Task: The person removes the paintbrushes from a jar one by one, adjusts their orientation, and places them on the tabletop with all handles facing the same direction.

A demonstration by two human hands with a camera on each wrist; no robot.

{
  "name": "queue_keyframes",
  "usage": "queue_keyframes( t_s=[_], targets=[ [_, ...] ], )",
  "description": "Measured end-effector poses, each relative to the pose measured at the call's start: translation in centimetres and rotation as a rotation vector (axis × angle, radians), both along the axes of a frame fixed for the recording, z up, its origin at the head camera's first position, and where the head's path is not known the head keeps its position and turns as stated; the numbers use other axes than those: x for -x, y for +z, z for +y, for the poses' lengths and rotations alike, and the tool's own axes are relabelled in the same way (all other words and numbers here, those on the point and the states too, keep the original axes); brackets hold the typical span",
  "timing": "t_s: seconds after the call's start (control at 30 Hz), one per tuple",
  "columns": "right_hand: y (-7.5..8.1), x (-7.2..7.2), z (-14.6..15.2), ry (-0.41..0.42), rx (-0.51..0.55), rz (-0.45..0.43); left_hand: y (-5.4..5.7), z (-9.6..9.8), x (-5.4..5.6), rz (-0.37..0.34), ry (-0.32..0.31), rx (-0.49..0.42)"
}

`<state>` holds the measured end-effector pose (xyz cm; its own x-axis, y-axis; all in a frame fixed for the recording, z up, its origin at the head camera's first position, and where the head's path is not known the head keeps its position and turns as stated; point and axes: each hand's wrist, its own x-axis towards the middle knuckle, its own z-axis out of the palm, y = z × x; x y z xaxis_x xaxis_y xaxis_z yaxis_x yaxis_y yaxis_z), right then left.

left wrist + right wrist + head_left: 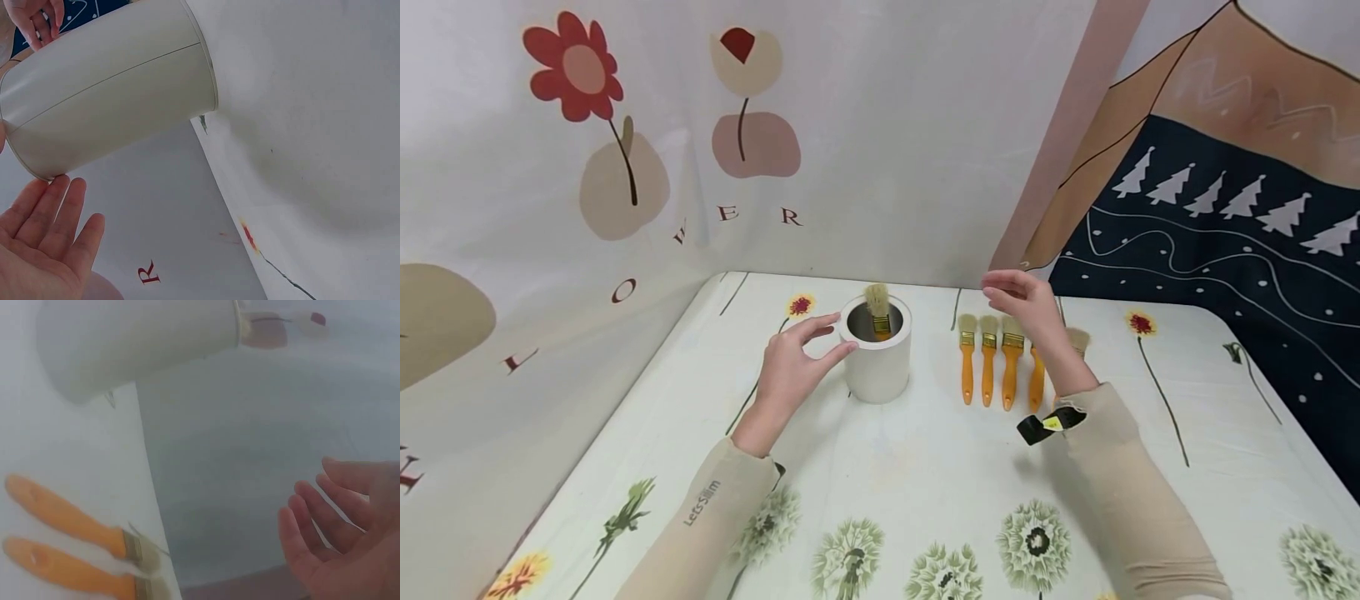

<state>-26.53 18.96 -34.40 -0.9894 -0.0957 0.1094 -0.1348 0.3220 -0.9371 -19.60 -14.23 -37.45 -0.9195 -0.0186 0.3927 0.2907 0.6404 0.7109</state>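
A white cylindrical container (877, 375) stands upright on the table; in the left wrist view its side (112, 87) carries a thin seam line. One paintbrush (877, 302) stands inside it, bristles up, its lower part hidden. My left hand (790, 364) touches the container's rim with thumb and fingertips, the fingers nearly straight. My right hand (1033, 312) is raised over a row of paintbrushes (988, 367), fingers loosely bent and holding nothing. These brushes lie with orange handles toward me and pale bristles away; the hand and wrist partly cover those at the right.
A white cloth printed with flowers covers the table (880, 450). Behind it hangs a pale backdrop (880, 167) with flower prints and letters. At the right is a dark blue cloth (1210, 242) printed with trees and hills.
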Motion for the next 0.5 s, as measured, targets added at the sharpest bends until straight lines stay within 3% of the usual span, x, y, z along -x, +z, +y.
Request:
queue_keyframes(
  t_s=[0.5],
  targets=[
    [0.1, -0.2, -4.9, 0.12, 0.0, 0.039, -0.1, 0.0, 0.0, 0.001, -0.004, 0.002]
  ],
)
